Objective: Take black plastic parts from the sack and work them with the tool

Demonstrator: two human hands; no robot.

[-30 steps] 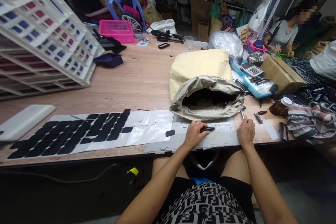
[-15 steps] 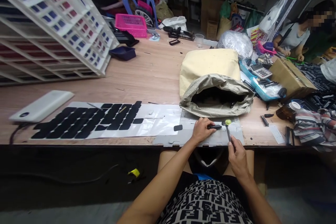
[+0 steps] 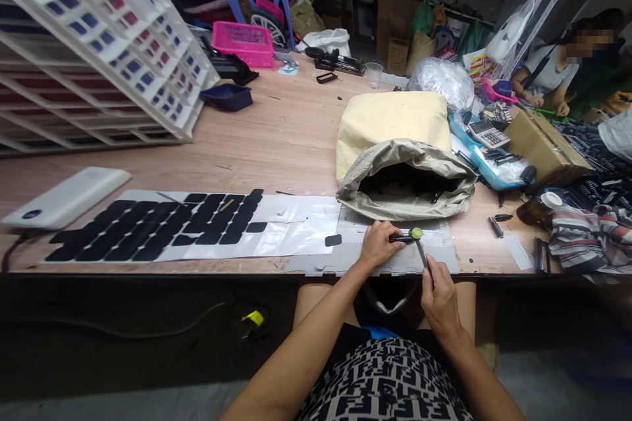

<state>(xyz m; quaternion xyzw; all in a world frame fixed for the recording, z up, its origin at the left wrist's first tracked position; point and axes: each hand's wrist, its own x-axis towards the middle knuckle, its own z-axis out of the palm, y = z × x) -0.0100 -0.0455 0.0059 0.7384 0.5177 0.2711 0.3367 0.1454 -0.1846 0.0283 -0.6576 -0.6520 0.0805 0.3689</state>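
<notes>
My left hand (image 3: 379, 245) is closed on one end of a small dark, rod-like part (image 3: 403, 237), which lies over a grey board (image 3: 353, 262) at the table's front edge. In my right hand (image 3: 439, 289) is the thin dark handle of a small hammer (image 3: 421, 250). Its round yellow-green head (image 3: 417, 233) is at the right end of the dark part; whether they touch I cannot tell. Just beyond both hands, a cream sack (image 3: 395, 118) lies with its mouth facing me, its inside dark.
On the left, a white sheet (image 3: 291, 237) carries rows of black rounded pads (image 3: 143, 230), with a white box-like device (image 3: 69, 197) beside it. A white crate (image 3: 187, 105) leans behind. To the right are a blue tray (image 3: 494, 171), a carton (image 3: 546, 151) and cloth (image 3: 582, 237). A co-worker (image 3: 548, 69) sits beyond.
The hammer's head has moved left, from beside the dark part onto or over its right end. My right hand has shifted slightly left; my left hand stays in place.
</notes>
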